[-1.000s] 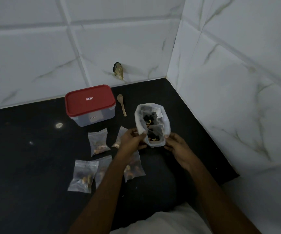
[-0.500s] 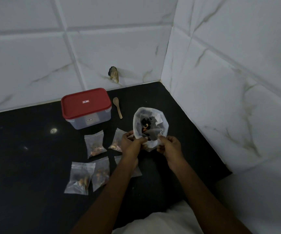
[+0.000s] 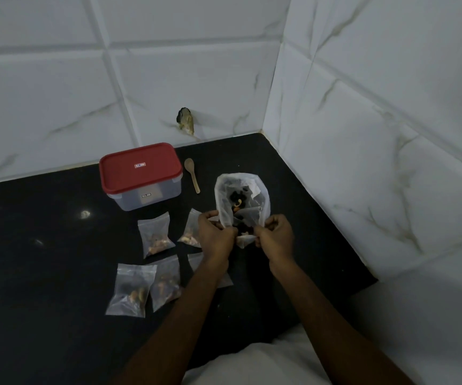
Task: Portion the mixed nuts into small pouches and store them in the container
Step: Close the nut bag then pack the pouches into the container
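Dimly lit, a black counter (image 3: 43, 245) runs into a corner of white marbled tile walls (image 3: 168, 65). A small dark object (image 3: 185, 124) sits low on the back wall; what it is cannot be told. The container (image 3: 140, 173), red lid on, stands near that wall, with a wooden spoon (image 3: 192, 175) just beside it. Filled pouches (image 3: 156, 234) lie flat in front of it, one partly hidden under the left forearm. Right of them, the left hand (image 3: 215, 237) and right hand (image 3: 275, 236) each pinch the near edge of an open white bag (image 3: 241, 195) with nuts inside.
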Demonstrator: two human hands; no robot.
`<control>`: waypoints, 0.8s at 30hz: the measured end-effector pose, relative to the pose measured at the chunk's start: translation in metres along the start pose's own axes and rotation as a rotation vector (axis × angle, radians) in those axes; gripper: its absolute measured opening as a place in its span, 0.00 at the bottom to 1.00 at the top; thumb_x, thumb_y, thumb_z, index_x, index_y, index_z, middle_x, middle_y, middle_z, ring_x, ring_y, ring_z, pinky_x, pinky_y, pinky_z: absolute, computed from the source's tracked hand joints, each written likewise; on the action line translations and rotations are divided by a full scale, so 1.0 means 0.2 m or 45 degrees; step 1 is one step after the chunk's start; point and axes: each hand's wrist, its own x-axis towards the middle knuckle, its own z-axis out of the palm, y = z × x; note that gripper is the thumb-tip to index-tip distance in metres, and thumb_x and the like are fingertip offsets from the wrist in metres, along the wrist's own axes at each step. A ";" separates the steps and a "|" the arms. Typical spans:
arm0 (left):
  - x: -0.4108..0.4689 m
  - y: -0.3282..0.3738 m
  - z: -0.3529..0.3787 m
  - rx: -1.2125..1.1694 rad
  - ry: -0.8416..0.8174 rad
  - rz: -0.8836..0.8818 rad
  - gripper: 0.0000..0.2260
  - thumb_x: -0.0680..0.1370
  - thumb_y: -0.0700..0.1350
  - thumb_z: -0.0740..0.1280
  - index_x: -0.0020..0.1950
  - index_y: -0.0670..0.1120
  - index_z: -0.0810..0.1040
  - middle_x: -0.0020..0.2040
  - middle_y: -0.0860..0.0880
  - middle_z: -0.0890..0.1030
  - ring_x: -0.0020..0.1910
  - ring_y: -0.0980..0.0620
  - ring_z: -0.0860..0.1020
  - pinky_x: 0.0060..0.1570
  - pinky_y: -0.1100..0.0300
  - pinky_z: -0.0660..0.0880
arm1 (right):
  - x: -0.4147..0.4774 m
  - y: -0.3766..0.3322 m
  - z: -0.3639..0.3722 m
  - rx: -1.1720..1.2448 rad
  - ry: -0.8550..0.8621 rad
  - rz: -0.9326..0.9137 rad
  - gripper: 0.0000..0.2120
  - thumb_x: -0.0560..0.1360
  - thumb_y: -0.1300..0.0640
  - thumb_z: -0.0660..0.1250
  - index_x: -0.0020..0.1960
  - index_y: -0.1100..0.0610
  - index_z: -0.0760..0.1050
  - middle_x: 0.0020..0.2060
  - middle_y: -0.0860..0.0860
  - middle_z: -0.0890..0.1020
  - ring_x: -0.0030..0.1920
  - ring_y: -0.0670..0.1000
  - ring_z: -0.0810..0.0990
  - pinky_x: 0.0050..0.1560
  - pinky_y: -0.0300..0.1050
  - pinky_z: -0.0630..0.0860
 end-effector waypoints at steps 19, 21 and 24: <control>0.13 0.16 -0.09 0.307 -0.326 0.136 0.18 0.74 0.43 0.73 0.61 0.50 0.70 0.51 0.50 0.78 0.48 0.51 0.82 0.44 0.52 0.83 | 0.20 -0.15 -0.09 -0.392 -0.087 -0.352 0.15 0.70 0.64 0.73 0.53 0.53 0.73 0.47 0.49 0.80 0.47 0.49 0.80 0.49 0.46 0.79; 0.15 0.15 -0.09 0.429 -0.349 0.077 0.17 0.76 0.46 0.71 0.62 0.49 0.70 0.51 0.50 0.79 0.46 0.51 0.83 0.41 0.53 0.83 | 0.23 -0.16 -0.09 -0.635 -0.238 -0.256 0.13 0.72 0.59 0.73 0.54 0.53 0.74 0.48 0.50 0.81 0.49 0.50 0.81 0.52 0.48 0.79; 0.15 0.15 -0.06 0.487 -0.223 0.238 0.10 0.78 0.45 0.69 0.58 0.50 0.73 0.50 0.51 0.80 0.45 0.53 0.82 0.43 0.51 0.83 | 0.23 -0.21 -0.07 -0.595 -0.007 -0.369 0.07 0.75 0.56 0.70 0.52 0.51 0.75 0.44 0.46 0.80 0.45 0.48 0.79 0.43 0.41 0.73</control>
